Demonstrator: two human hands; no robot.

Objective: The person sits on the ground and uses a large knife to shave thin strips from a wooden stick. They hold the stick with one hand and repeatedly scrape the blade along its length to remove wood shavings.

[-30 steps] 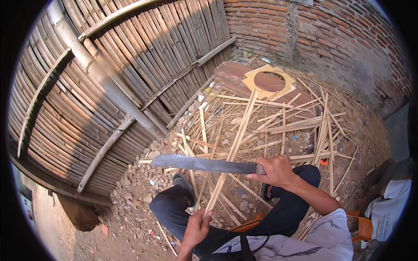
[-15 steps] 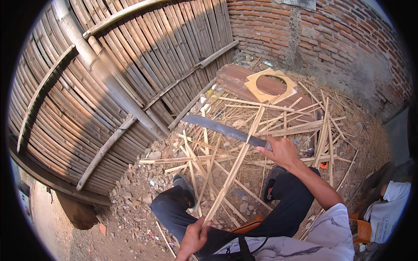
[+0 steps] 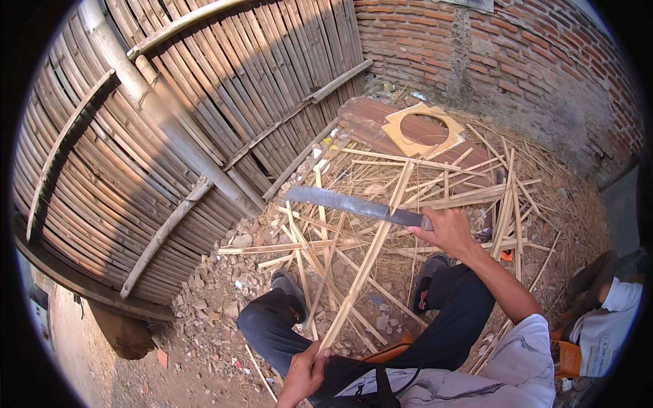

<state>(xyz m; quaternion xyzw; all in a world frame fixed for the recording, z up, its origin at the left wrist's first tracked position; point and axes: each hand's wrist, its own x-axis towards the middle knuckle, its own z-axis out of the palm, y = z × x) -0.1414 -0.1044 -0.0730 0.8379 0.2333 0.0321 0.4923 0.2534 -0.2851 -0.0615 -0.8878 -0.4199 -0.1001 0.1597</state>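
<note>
My right hand (image 3: pixel 447 231) is wrapped round the handle of a machete (image 3: pixel 350 202), whose long dark blade points left and lies across a bamboo strip (image 3: pixel 367 262). Near my lap, my left hand (image 3: pixel 306 372) grips the lower end of that strip, which slants away from me up to the right. The blade meets the strip in its upper part; whether it cuts into the wood cannot be told. Beyond and beneath lie several loose bamboo strips (image 3: pixel 505 214), crossing one another on the ground between and past my feet.
A bamboo fence (image 3: pixel 224 88) rises on the left, a brick wall (image 3: pixel 524 61) at the back right. A brown board (image 3: pixel 364 129) lies by the wall with a yellowish cut-out panel (image 3: pixel 394 136) on it. Another person (image 3: pixel 605 319) sits at the right edge. Rubble (image 3: pixel 204 299) covers the ground.
The machete has moved slightly toward the near end of the strip, its blade turned to catch more light. My right hand has shifted a little to the right; my left hand keeps its hold.
</note>
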